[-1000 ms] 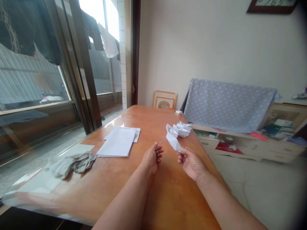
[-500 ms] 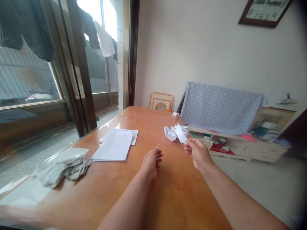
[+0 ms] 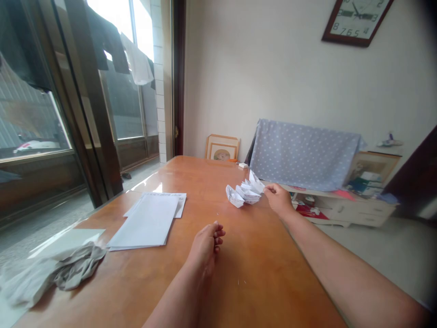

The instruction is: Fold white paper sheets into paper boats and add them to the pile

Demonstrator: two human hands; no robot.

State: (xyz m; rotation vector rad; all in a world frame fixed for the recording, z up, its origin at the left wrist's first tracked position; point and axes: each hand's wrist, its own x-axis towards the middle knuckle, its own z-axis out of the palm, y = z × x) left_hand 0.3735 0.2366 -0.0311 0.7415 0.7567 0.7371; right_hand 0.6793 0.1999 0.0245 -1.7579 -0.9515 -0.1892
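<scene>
My right hand (image 3: 279, 198) reaches over the far right of the table and pinches the edge of a folded white paper boat (image 3: 255, 182). That boat is at the right end of a cluster of several white paper boats (image 3: 235, 197) with printed lines on them. Whether it touches its neighbours I cannot tell. Nearer to me, my left hand (image 3: 207, 239) rests on the wooden table (image 3: 252, 255), its fingers curled in with nothing visible in them.
A stack of white paper sheets (image 3: 145, 221) lies on the left. Crumpled grey cloth (image 3: 77, 269) sits nearer the left edge. A small white object (image 3: 242, 165) is at the far edge. Beyond it stand a cloth-draped object (image 3: 303, 155) and a low white cabinet (image 3: 355, 212).
My right hand has moved the paper boat away from me, to the right end of the cluster. My left hand keeps its curled pose. The camera view has turned slightly right.
</scene>
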